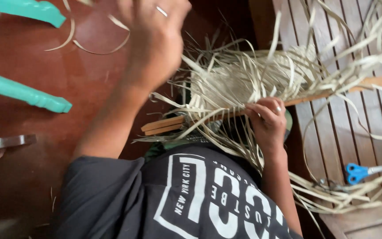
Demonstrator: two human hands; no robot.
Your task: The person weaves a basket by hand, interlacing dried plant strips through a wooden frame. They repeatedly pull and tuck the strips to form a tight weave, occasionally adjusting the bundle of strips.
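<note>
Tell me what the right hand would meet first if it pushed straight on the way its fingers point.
The right hand has its fingers curled up at the wooden slats clamping the weave. Going on, it would likely meet those slats at once, then the loose pale straw strips beyond; depth is hard to judge.

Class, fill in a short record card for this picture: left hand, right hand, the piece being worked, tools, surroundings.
Left hand: left hand raised above the work, blurred, ring on one finger; grip cannot be told.
Right hand: right hand curled around the wooden slats and pale strips.
Piece: woven mat of pale strips, loose ends fanning out.
Tools: blue-handled scissors on the slatted bench.
Surroundings: red-brown floor, teal furniture legs.
</note>
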